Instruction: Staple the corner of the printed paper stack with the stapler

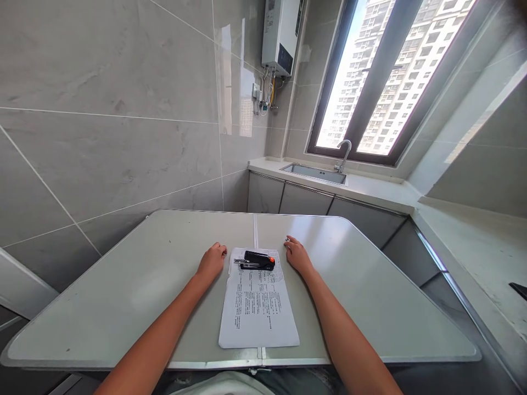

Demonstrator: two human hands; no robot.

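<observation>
A black stapler (257, 260) with an orange part at its right end lies across the upper part of a printed sheet of paper (259, 323). A silver metal part of the stapler sticks out toward the left. To the left of the paper, my left hand (213, 259) rests on the table, its fingers curled closed with nothing showing in them. My right hand (298, 254) lies to the right of the paper, apart from the stapler. Its fingers are bent around a small shiny piece (287, 239) at the fingertips, too small to name.
The pale folding table (123, 307) has a metal-edged seam down its middle. Beyond it runs a counter (370, 189) with a sink (315, 173) and a tap (345, 153) below the window. A dark object (519, 290) lies on the right-hand counter.
</observation>
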